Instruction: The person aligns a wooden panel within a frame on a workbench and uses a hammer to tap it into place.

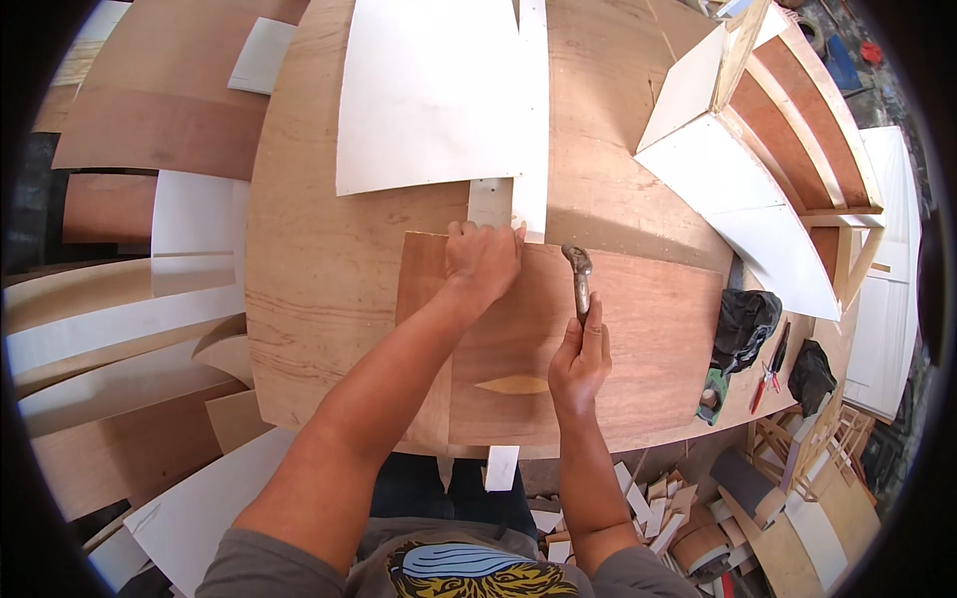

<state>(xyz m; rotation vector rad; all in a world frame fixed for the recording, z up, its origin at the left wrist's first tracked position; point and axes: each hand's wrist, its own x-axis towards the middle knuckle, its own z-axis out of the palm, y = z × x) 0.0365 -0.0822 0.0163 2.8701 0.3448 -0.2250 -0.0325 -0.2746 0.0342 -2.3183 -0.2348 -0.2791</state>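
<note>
A reddish-brown plywood panel (638, 349) lies in front of me on a large wooden worktable (319, 299). My left hand (485, 261) is closed at the panel's far edge, beside a long white strip (533, 110) that runs away from me. Whatever its fingertips hold is hidden or too small to make out. My right hand (580, 367) grips a hammer (581, 289) by its handle. The hammer's metal head is raised above the panel, right of my left hand. A pale leaf-shaped patch (512, 386) marks the panel near its front edge.
A white sheet (434, 95) covers the table's far middle. A curved white-and-brown wooden frame (743, 184) stands at right. Near the right edge lie a black bag (748, 324), a green tool (712, 395) and red-handled pliers (766, 384). Boards (120, 364) crowd the left; offcuts (658, 508) litter the floor.
</note>
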